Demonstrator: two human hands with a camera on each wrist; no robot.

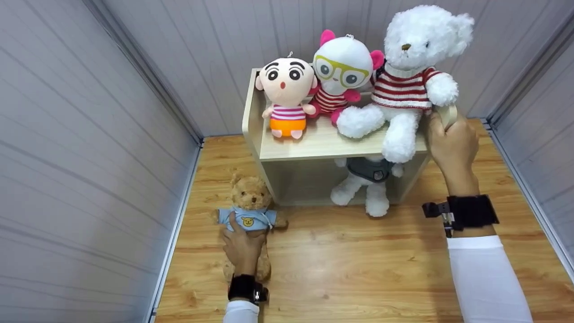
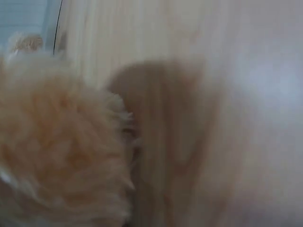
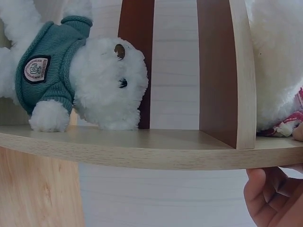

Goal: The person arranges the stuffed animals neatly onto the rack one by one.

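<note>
My left hand (image 1: pixel 243 244) grips a small brown teddy bear (image 1: pixel 249 197) in a light blue shirt, lying on the wooden floor left of the shelf; its fur (image 2: pixel 57 146) fills the blurred left wrist view. My right hand (image 1: pixel 450 139) grips the right side panel of the wooden shelf unit (image 1: pixel 314 143), its fingers (image 3: pixel 272 196) curled round the panel's edge. A large white bear (image 1: pixel 410 76) in a red striped sweater sits on the shelf beside that hand. A white bear in a green sweater (image 3: pixel 80 80) lies in the lower compartment (image 1: pixel 372 179).
Two more dolls sit on the shelf: a round-faced doll (image 1: pixel 287 96) in striped top and orange shorts, and a white doll with yellow glasses (image 1: pixel 338 74). Grey panelled walls (image 1: pixel 89 134) close in on the left, back and right. The wooden floor (image 1: pixel 358 260) stretches in front.
</note>
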